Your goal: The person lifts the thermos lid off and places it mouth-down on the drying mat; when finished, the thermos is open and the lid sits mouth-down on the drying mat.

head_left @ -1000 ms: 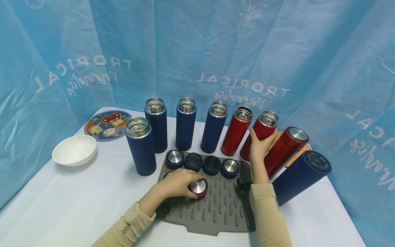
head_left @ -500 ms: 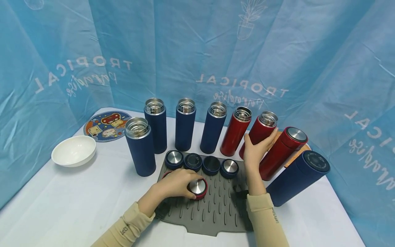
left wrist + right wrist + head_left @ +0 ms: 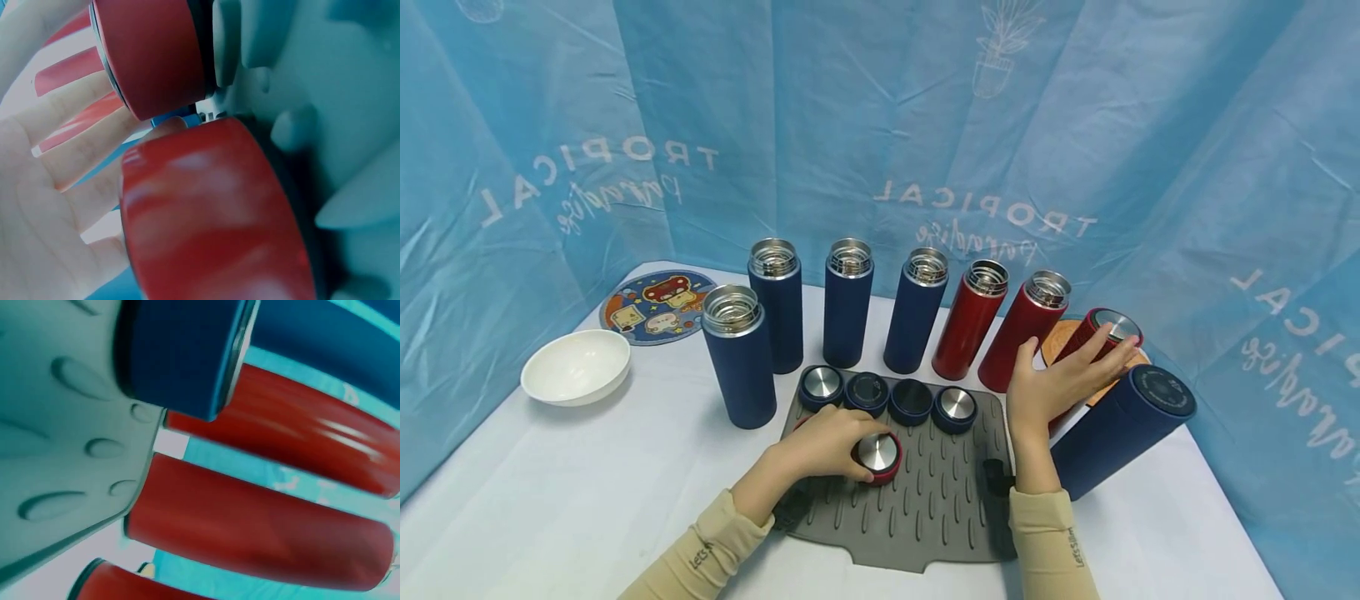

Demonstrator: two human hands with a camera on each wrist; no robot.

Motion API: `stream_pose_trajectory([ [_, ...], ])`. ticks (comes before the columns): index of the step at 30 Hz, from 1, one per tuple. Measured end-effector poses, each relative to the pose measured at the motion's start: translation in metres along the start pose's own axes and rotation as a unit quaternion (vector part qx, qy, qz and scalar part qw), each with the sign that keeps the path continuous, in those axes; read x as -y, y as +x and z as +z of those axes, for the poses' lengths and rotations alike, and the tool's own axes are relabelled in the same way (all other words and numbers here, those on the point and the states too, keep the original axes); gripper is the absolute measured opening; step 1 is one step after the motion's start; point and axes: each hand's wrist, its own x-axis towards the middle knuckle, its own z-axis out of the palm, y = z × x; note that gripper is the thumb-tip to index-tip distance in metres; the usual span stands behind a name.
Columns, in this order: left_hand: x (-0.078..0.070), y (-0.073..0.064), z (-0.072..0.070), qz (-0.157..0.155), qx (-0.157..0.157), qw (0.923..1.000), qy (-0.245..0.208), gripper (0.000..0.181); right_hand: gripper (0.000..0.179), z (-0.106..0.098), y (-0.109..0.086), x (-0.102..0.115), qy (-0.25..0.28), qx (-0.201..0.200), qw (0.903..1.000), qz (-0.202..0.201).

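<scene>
My left hand [image 3: 823,442] rests over the drying mat, its thumb and fingers around a steel-topped red bottle lid [image 3: 880,457]. A second red lid [image 3: 206,212] sits beside it beneath the palm, mostly hidden in the head view. My right hand [image 3: 1060,387] is spread at a capped red thermos [image 3: 1082,333], fingers in front of its upper part; whether they touch cannot be seen. Left of that hand stand two uncapped red thermoses, one of them this red thermos [image 3: 262,522]. The right wrist view does not show the hand.
Several blue lids [image 3: 957,408] line the back of the grey mat [image 3: 917,525]. Uncapped blue thermoses [image 3: 847,317] stand behind and left. A capped blue thermos [image 3: 1112,437] is at right, a white bowl [image 3: 576,367] and cartoon mat [image 3: 658,304] at left.
My right hand has let go of the uncapped red thermos and moved right to the capped red one, its fingers spreading. My left hand has stayed on the red lid.
</scene>
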Motion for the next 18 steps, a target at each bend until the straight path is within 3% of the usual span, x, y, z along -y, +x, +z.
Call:
stream_pose_trajectory([
  [5,0.000,-0.001,0.000,0.002,-0.003,1.0000,0.005,0.058,0.088,0.001,0.001,-0.014,0.038,0.016,0.9958,0.082],
  [8,0.000,-0.001,0.001,0.000,-0.002,1.0000,0.004,0.057,0.094,0.002,0.000,-0.018,0.077,0.008,0.9884,0.131],
  [12,0.000,-0.002,0.000,-0.007,0.002,1.0000,0.000,0.058,0.098,0.003,0.000,-0.020,0.091,0.003,0.9764,0.196],
  [14,0.000,-0.002,0.000,-0.010,0.003,0.9999,-0.001,0.058,0.099,0.004,0.001,-0.021,0.093,0.010,0.9634,0.251],
  [18,-0.001,-0.002,0.000,-0.012,0.007,0.9999,-0.006,0.058,0.098,0.004,0.000,-0.028,0.119,0.017,0.9248,0.361],
])
